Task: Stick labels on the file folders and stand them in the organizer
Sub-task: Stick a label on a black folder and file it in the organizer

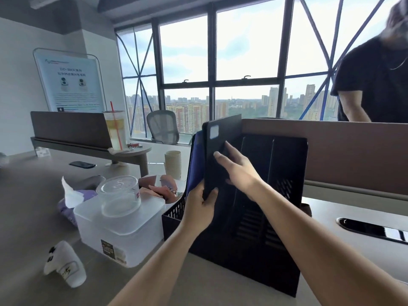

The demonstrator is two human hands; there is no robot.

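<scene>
A black file folder [223,133] with a small white label [214,131] near its top corner stands upright in the left part of the black file organizer [284,195]. My left hand [202,208] grips the folder's lower edge. My right hand [238,171] lies flat against its right face, fingers spread. A blue folder [195,171] stands just behind it on the left, inside the same organizer.
A clear plastic box [123,230] with an upturned glass bowl [120,195] stands left of the organizer, beside a tissue pack [70,195]. A stack of paper cups [172,164], a drink cup [116,129] and a phone [82,164] sit farther back. A person [373,85] stands behind the partition [353,151].
</scene>
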